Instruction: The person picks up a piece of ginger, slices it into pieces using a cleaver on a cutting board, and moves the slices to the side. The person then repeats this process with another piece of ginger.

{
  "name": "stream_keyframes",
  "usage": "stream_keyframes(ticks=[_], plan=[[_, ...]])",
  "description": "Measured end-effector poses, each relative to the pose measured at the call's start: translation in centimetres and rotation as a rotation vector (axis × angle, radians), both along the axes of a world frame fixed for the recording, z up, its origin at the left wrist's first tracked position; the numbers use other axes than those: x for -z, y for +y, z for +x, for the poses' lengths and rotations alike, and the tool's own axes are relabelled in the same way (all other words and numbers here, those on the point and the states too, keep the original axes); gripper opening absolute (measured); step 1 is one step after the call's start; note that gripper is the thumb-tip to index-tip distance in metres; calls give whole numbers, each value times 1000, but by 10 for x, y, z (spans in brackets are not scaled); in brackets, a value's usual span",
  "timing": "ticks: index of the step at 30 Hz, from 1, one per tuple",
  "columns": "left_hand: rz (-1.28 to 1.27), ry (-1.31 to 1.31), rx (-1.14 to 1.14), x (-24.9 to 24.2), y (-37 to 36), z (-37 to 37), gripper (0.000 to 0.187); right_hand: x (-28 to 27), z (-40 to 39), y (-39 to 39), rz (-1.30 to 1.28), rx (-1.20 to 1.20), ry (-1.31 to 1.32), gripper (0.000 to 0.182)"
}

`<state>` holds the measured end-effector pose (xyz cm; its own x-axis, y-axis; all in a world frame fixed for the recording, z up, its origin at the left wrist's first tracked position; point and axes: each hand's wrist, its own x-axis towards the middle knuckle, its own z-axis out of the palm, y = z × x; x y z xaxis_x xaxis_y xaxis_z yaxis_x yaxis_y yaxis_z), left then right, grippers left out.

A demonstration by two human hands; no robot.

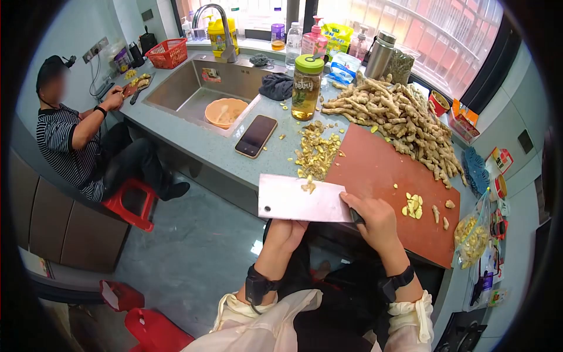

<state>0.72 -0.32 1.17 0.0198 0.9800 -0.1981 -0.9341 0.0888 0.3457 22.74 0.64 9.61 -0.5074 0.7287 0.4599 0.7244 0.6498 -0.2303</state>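
My right hand [377, 222] is wrapped around the dark handle of a cleaver [302, 200], its broad blade held flat past the counter's front edge. A small ginger piece [308, 185] rests near the blade's upper edge. Beneath the blade is my left hand [287, 233], its fingers hidden by the metal. Right of the cleaver lies a reddish-brown cutting board [375, 170] with sliced ginger [413, 206] and a few small ginger bits. A loose heap of chopped ginger [316, 149] sits along the board's left edge. Whole ginger roots [399, 117] are piled at the back.
A phone [256, 136] and a green-lidded jar [307, 88] stand left of the ginger. Beyond them is a sink [187, 97] holding an orange basin [226, 111]. At far left, another person [76, 129] sits on a red stool [134, 202]. A bag of slices [472, 237] hangs right.
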Motion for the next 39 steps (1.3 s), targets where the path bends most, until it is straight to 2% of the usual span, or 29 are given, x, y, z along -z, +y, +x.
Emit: stream_keyframes(ticks=[1, 2, 3, 6, 10, 13, 15, 16, 21, 24, 28, 30, 33, 35, 39], plan=[[12, -18, 21, -4, 1, -1, 31, 7, 3, 4, 1, -2, 0, 69], [298, -68, 157, 24, 6, -13, 27, 16, 6, 9, -1, 33, 61, 67], [174, -73, 156, -6, 2, -14, 25, 20, 9, 13, -3, 67, 123, 66], [194, -93, 152, -11, 1, -18, 26, 20, 13, 15, -117, 143, 217, 61], [183, -82, 133, -11, 5, -20, 29, 23, 11, 19, -77, 134, 294, 59], [168, -57, 100, -7, 3, -23, 32, 17, 17, 18, -20, 185, 182, 54], [150, 81, -58, -7, 3, -31, 34, 14, 19, 18, 1, 236, 12, 52], [147, 113, -98, -10, 4, -35, 35, 14, 19, 17, 6, 231, 18, 52], [121, 356, -117, -46, 7, -27, 33, 19, 15, 14, 66, 245, -133, 51], [224, 605, 104, -47, 23, -12, 34, 20, 14, 12, 95, 261, -180, 61], [238, 553, 268, -42, 47, 10, 35, 19, 18, 11, 147, 240, -207, 65], [225, 535, 315, -36, 62, 21, 35, 12, 16, 8, 181, 179, -217, 47], [217, 539, 370, -30, 81, 28, 36, 11, 18, 8, 207, 174, -222, 43], [196, 780, 177, -32, 91, 27, 36, 9, 23, 8, 200, 174, -239, 43], [192, 753, 38, -29, 105, 6, 37, 8, 28, 4, 171, 169, -253, 43]])
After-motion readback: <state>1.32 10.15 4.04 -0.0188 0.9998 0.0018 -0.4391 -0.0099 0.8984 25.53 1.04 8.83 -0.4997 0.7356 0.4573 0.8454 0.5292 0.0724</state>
